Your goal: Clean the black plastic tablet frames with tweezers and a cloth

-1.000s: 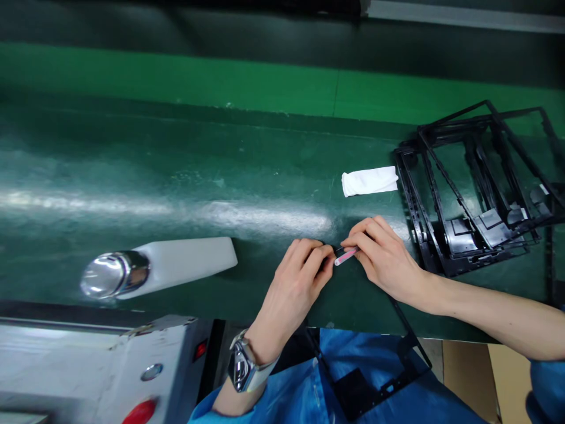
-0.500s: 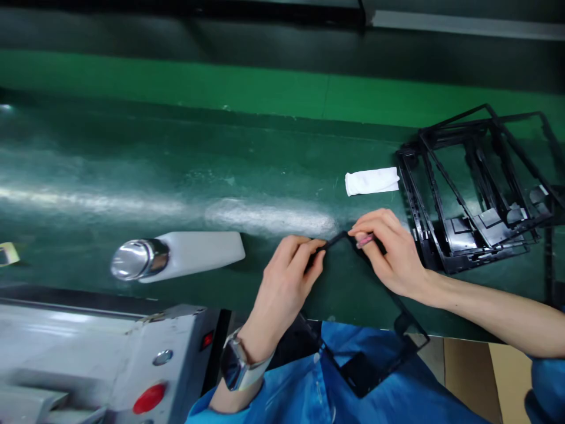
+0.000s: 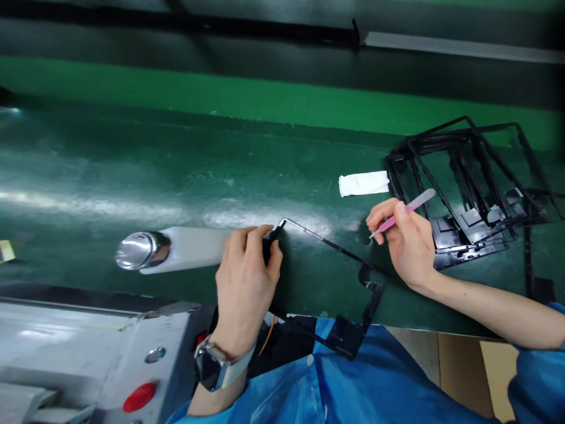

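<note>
My left hand (image 3: pixel 247 277) is closed on the far left corner of a thin black plastic frame (image 3: pixel 329 246), which lies partly on the green conveyor belt (image 3: pixel 176 176) and partly over my blue-sleeved lap. My right hand (image 3: pixel 404 241) pinches pink tweezers (image 3: pixel 406 211), tip pointing down-left, just right of the frame and apart from it. A watch sits on my left wrist.
A stack of several black frames (image 3: pixel 468 188) lies at the right of the belt. A small white cloth roll (image 3: pixel 362 183) sits beside it. A white tool with a chrome end (image 3: pixel 168 250) lies left of my hand. A grey machine with a red button (image 3: pixel 139 397) is at bottom left.
My left hand swung the frame leftward, turning it on the belt. My right hand let go of the frame and moved right, lifting the tweezers away.
</note>
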